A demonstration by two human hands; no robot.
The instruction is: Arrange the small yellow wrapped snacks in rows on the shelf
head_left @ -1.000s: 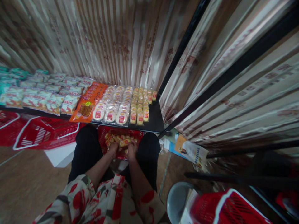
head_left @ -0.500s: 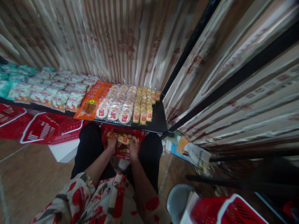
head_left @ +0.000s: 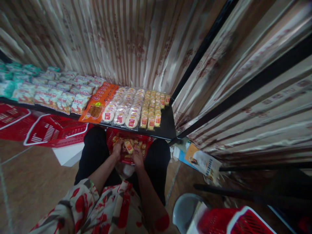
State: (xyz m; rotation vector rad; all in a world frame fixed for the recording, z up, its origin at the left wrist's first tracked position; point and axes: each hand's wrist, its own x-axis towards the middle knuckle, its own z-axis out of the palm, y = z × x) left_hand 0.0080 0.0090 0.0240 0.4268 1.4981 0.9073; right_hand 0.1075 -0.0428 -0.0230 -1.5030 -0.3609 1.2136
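Observation:
Both my hands reach down into a red basket (head_left: 143, 140) between my knees, which holds several small yellow snack packets. My left hand (head_left: 117, 150) and my right hand (head_left: 137, 156) are closed together on one yellow packet (head_left: 128, 147), which stands tilted between them above the others. Just above the basket, a black shelf (head_left: 167, 127) carries rows of the same yellow packets (head_left: 151, 110), round white cakes (head_left: 123, 110) and an orange snack pack (head_left: 96, 107).
More white and teal snack bags (head_left: 48, 94) fill the shelf's left part. Red baskets (head_left: 53, 131) lie under it on the left, another (head_left: 234, 222) at bottom right beside a grey stool (head_left: 182, 211). Striped curtain walls (head_left: 122, 39) and black posts enclose the corner.
The packet between my hands has turned from lying crosswise to standing tilted. My hands stayed in the basket. The view shifted slightly right and up.

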